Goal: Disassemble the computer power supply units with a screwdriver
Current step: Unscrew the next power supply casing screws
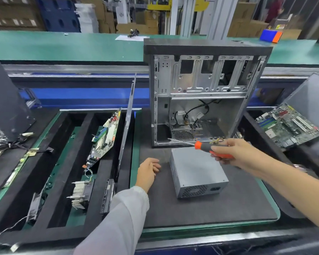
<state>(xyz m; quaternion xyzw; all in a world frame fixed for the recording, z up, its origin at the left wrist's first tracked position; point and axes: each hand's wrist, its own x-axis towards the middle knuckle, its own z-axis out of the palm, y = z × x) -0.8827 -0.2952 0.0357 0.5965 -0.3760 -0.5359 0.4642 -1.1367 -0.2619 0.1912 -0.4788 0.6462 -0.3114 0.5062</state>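
1. Gripping the orange-and-black-handled screwdriver [201,144], the right hand [234,153] has its fingers wrapped round the handle, with the metal shaft pointing toward the left of the frame.
2. Left hand [148,172] is holding nothing, fingers loosely curled, resting on the dark grey foam mat [219,208] just beside the PSU.
3. That grey metal box power supply unit [195,173] lies flat on the mat at centre frame, vent grille and socket facing the viewer.
4. Right behind it stands the open silver steel computer case [206,92], black cables inside.
5. Left of frame: black foam tray [85,218] with a green circuit board [107,137] leaning on edge and a finned aluminium heatsink [80,195].
6. Another green motherboard [287,126] sits at the right edge.
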